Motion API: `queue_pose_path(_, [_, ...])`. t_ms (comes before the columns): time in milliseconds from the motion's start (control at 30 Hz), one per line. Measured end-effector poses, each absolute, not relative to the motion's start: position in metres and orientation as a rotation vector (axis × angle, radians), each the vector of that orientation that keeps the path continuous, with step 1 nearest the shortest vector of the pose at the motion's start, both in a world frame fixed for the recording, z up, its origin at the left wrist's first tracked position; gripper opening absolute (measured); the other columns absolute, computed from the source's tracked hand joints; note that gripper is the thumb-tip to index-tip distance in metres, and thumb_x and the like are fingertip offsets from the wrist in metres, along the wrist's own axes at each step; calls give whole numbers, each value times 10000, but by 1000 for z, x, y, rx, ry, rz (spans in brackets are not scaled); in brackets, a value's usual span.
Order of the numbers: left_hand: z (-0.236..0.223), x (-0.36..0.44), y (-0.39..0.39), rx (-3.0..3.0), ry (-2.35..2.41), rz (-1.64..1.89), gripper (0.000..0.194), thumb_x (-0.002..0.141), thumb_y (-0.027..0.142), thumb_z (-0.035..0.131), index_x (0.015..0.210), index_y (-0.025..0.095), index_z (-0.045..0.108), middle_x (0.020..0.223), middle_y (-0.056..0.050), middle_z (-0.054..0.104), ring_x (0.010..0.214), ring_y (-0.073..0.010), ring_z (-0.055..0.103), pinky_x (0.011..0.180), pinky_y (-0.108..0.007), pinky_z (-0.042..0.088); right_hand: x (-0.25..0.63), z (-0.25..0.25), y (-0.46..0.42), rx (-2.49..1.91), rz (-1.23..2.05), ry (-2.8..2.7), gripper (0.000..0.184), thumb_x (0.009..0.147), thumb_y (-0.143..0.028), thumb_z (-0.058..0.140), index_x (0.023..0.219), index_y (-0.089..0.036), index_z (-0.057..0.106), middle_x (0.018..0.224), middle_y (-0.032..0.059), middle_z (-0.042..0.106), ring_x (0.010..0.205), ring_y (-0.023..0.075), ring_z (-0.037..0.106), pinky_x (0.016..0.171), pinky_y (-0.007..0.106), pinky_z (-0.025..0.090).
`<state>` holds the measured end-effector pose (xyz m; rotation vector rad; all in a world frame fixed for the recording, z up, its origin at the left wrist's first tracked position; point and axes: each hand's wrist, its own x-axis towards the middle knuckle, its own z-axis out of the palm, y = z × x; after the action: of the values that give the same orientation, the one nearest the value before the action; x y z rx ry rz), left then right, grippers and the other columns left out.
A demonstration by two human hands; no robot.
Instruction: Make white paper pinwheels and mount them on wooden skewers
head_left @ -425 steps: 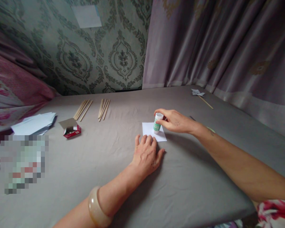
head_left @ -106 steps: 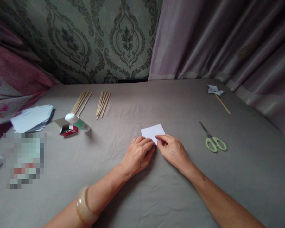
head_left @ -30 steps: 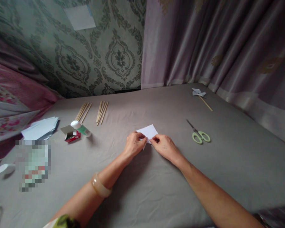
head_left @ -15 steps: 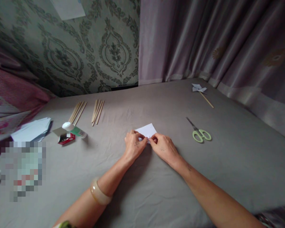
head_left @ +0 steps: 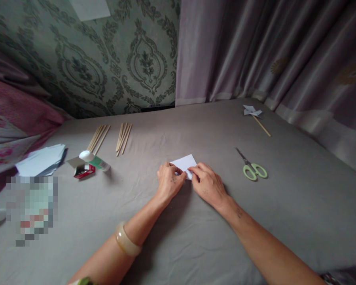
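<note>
A small white sheet of paper (head_left: 184,162) lies on the grey cloth between my two hands, its near part covered by fingers. My left hand (head_left: 170,179) grips the paper's left and near edge, fingers curled and thumb on top. On the right edge, my right hand (head_left: 208,184) has its index finger and thumb pressed close together at the paper. Whether the paper is folded under the fingers is hidden. To the right of my hands lie scissors (head_left: 250,166) with light green handles, their blades pointing away.
A glue stick (head_left: 96,161) stands by an opened red box (head_left: 84,171) at left. Two groups of wooden sticks (head_left: 124,138) lie behind. A paper stack (head_left: 41,159) is far left. A paper pinwheel (head_left: 252,112) on a stick rests at the back right.
My right hand's fingers have shifted slightly up and right along the paper, showing more of its near part. My left hand stays at the paper's left side. The view has shifted slightly.
</note>
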<state>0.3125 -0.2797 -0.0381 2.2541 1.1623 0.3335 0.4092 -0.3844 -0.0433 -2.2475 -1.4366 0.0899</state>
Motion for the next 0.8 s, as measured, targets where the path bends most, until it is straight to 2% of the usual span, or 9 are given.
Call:
queue_pose_path(467, [-39, 312, -281, 2260, 1158, 342, 148, 753, 263, 615, 710, 181, 730, 913, -86, 646, 959, -242, 565, 873, -382, 408, 407, -35, -383, -2354, 180, -1610, 379, 916, -136, 386, 1159, -250, 654, 1031, 73, 610, 956, 186, 568, 725, 264, 428])
queue_pose_path(667, [-38, 312, -282, 2243, 1142, 341, 159, 759, 268, 606, 719, 176, 730, 908, -89, 639, 964, -252, 563, 870, -393, 408, 408, -27, -381, -2379, 244, -1642, 397, 915, -101, 366, 1146, -230, 662, 1056, 82, 605, 993, 191, 549, 758, 267, 413])
queue_pose_path(800, [-40, 310, -281, 2201, 1125, 399, 160, 769, 250, 582, 734, 161, 710, 886, -86, 634, 934, -234, 568, 868, -378, 412, 417, -23, -376, -2344, 267, -1748, 389, 902, -70, 375, 1056, -229, 695, 1026, 79, 601, 989, 190, 537, 756, 266, 402])
